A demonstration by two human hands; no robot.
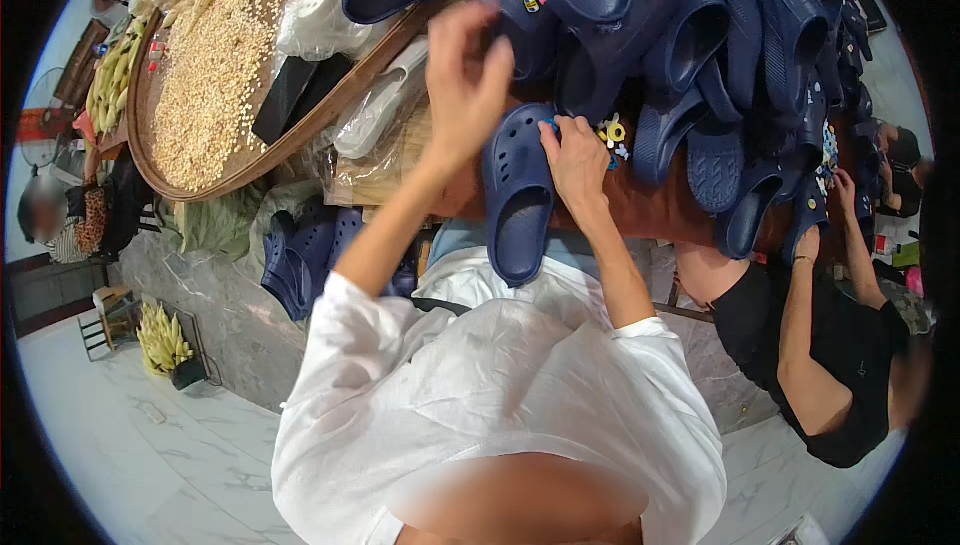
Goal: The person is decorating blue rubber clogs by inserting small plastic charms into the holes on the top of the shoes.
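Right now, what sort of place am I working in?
Likely a home workshop or small shop assembling footwear. A heap of navy clogs covers the table, small colourful charms lie among them, and a round tray of grain sits alongside.

The person wears a loose white short-sleeved shirt (500, 395) of thin, lightly creased fabric, the sleeves ending above the elbows. Both forearms are bare, and neither the left hand (465, 80) nor the right hand (577, 160) shows a glove, ring, watch or bracelet.
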